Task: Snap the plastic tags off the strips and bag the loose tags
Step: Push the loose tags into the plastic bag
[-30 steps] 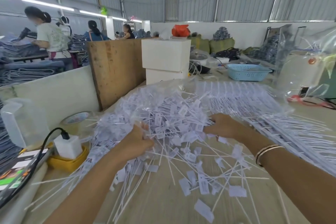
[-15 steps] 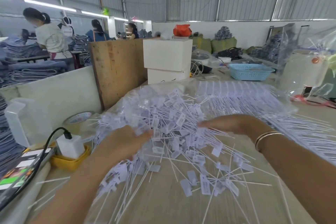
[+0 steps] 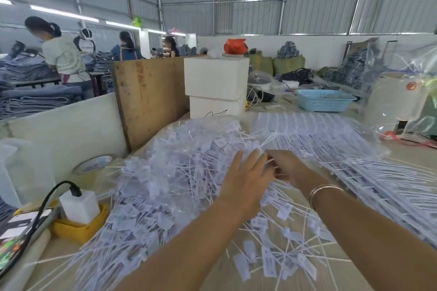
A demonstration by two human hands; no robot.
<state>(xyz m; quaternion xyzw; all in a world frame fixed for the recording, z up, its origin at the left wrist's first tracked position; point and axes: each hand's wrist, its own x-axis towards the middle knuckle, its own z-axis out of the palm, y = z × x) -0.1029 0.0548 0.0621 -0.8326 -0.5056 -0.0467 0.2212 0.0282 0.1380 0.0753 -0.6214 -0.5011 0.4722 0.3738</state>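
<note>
A big heap of loose white plastic tags (image 3: 165, 186) with thin stems lies in a crumpled clear bag on the table. More loose tags (image 3: 272, 257) are scattered on the bare tabletop near me. Uncut strips of tags (image 3: 354, 149) lie in rows to the right, partly under clear film. My left hand (image 3: 246, 179) rests flat on the top of the heap, fingers straight. My right hand (image 3: 287, 168), with bangles on the wrist, sits just beside it, fingers curled round a few tag stems. The left hand hides its fingertips.
Two stacked white boxes (image 3: 216, 82) and a wooden board (image 3: 146, 99) stand behind the heap. A tape roll (image 3: 94, 163), a charger on a yellow dish (image 3: 79, 205) and a phone (image 3: 14, 241) lie left. A blue basket (image 3: 324, 99) sits far right. People work at the back left.
My hands were spread apart at the sides of the heap. They have come together at its top, the left hand swinging right and flattening beside the right hand.
</note>
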